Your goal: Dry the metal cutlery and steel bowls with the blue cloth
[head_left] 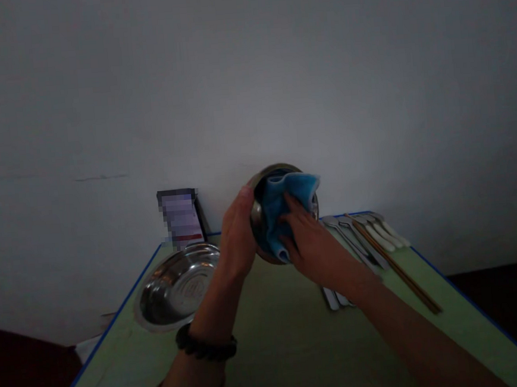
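Note:
My left hand (239,231) grips a round metal bowl (257,214) by its left side, thumb near the rim. The bowl is held tilted above the table, its opening turned toward me. A blue cloth (277,201) is bunched inside it, and one corner sticks out past the right rim. My right hand (304,237) presses the cloth into the bowl, its fingers partly sunk in the folds. Much of the bowl's inside is hidden by the cloth and my right hand.
A wide steel basin (159,296) stands on the green table (279,347) at left. Behind it a phone or tablet (184,217) leans against the wall. At right lie wooden chopsticks (406,274), metal spoons (349,237) and several white-handled utensils (380,234). More metal handles (332,299) show beneath my right forearm.

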`<state>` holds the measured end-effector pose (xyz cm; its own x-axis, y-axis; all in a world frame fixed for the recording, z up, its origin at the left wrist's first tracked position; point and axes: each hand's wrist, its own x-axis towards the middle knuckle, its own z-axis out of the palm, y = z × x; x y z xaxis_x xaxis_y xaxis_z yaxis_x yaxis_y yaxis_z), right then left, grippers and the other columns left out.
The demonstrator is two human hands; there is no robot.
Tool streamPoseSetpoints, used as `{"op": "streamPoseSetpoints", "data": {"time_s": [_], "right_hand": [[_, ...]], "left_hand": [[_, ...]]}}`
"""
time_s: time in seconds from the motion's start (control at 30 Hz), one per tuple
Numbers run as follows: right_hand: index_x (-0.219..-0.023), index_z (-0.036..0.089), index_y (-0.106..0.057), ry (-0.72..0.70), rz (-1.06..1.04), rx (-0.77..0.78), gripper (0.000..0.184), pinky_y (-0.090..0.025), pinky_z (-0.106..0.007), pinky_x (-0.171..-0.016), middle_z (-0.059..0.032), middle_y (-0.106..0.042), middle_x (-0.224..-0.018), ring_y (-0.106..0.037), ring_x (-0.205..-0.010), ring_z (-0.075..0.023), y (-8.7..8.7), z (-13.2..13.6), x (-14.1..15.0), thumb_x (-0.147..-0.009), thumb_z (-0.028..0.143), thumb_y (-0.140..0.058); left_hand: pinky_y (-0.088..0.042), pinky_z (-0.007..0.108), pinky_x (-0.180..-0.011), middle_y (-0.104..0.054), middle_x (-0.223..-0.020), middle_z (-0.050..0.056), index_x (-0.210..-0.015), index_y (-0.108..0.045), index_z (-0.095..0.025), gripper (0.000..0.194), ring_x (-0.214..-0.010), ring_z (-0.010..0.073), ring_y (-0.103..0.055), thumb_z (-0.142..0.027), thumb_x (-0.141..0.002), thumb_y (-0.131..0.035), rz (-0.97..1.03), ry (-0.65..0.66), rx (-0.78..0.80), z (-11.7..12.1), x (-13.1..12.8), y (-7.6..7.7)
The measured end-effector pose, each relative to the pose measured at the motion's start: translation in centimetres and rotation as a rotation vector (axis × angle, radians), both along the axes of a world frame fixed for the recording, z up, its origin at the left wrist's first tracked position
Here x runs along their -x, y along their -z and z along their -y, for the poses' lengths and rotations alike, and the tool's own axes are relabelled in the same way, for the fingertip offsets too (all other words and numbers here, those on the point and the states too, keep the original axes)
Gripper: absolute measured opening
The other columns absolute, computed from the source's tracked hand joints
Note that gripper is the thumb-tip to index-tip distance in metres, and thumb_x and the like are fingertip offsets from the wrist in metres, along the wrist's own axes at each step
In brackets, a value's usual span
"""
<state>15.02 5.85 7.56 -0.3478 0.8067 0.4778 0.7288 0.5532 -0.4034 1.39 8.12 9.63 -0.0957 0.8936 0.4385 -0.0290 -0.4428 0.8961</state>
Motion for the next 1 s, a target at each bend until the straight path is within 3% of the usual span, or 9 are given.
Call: {"op": "streamPoseSetpoints", "data": {"time_s": [0.07, 0.13, 0.33, 0.5, 0.6, 0.8, 1.0], "right_hand": [[-0.134, 0.003, -0.029, 0.043, 0.006, -0.056, 0.056, -0.017, -0.045, -0.111, -0.0175, -0.016, -0.147, -0.012, -0.136, -0.0229, 0.5, -0.1, 0.2, -0.084, 0.024, -0.042], [-0.139, 0.003, -0.014, 0.028, 0.022, -0.072, 0.065, -0.013, -0.045, -0.112, -0.0167, -0.015, -0.147, -0.007, -0.137, -0.0218, 1.0, -0.1, 0.4, -0.085, 0.026, -0.04], [-0.141, 0.008, -0.008, -0.273, 0.023, 0.077, 0.057, -0.012, -0.044, -0.112, -0.0137, -0.008, -0.149, -0.001, -0.137, -0.0183, 0.8, 0.1, 0.3, -0.091, 0.029, -0.026], [-0.141, 0.011, -0.013, -0.434, 0.029, 0.08, 0.055, -0.018, -0.038, -0.112, -0.0108, -0.02, -0.147, -0.015, -0.136, -0.0144, -0.2, 0.6, 0.2, -0.092, 0.032, -0.026], [-0.138, 0.008, -0.023, -0.346, 0.124, 0.013, 0.054, -0.02, -0.037, -0.112, -0.0111, -0.028, -0.145, -0.019, -0.135, -0.0157, 0.1, 0.7, 0.5, -0.091, 0.034, -0.027], [-0.137, 0.007, -0.027, 0.062, 0.256, -0.15, 0.055, -0.018, -0.044, -0.112, -0.0101, -0.027, -0.145, -0.018, -0.135, -0.0243, 2.1, -0.1, 0.9, -0.089, 0.033, -0.033], [-0.138, 0.003, -0.021, 0.185, 0.293, -0.108, 0.058, -0.018, -0.044, -0.111, -0.0138, -0.019, -0.147, -0.014, -0.136, -0.0254, 2.4, -0.1, 0.6, -0.089, 0.031, -0.033]], "left_hand": [[-0.038, 0.037, -0.099, -0.068, -0.101, -0.001, -0.102, -0.065, -0.024, 0.039, -0.112, 0.0232, -0.051, -0.049, -0.085, -0.041, -0.043, 0.041, -0.02, 0.4, -0.3, -0.2], [-0.037, 0.037, -0.1, -0.068, -0.101, -0.001, -0.104, -0.065, -0.024, 0.039, -0.11, 0.0226, -0.052, -0.048, -0.085, -0.04, -0.062, 0.084, -0.018, 0.5, -0.5, -0.2], [-0.034, 0.036, -0.102, -0.067, -0.103, 0.0, -0.102, -0.065, -0.024, 0.037, -0.11, 0.0213, -0.053, -0.047, -0.085, -0.042, -0.015, 0.132, 0.017, 0.0, -0.4, 0.5], [-0.04, 0.035, -0.096, -0.068, -0.1, 0.0, -0.1, -0.066, -0.022, 0.04, -0.102, 0.0219, -0.057, -0.05, -0.082, -0.045, -0.02, 0.026, 0.052, 0.1, 0.3, 0.2], [-0.041, 0.033, -0.095, -0.068, -0.1, 0.0, -0.102, -0.066, -0.023, 0.037, -0.103, 0.0217, -0.056, -0.048, -0.082, -0.047, -0.075, 0.044, 0.033, 0.1, 0.5, 0.0], [-0.034, 0.032, -0.101, -0.061, -0.117, 0.0, -0.113, -0.06, -0.022, 0.037, -0.112, 0.0194, -0.051, -0.041, -0.088, -0.04, -0.236, 0.202, -0.037, 0.7, -0.1, -0.5], [-0.036, 0.033, -0.1, -0.057, -0.124, 0.002, -0.118, -0.056, -0.021, 0.039, -0.117, 0.021, -0.048, -0.04, -0.087, -0.043, -0.212, 0.192, -0.053, 1.3, -0.7, -0.8]]}}
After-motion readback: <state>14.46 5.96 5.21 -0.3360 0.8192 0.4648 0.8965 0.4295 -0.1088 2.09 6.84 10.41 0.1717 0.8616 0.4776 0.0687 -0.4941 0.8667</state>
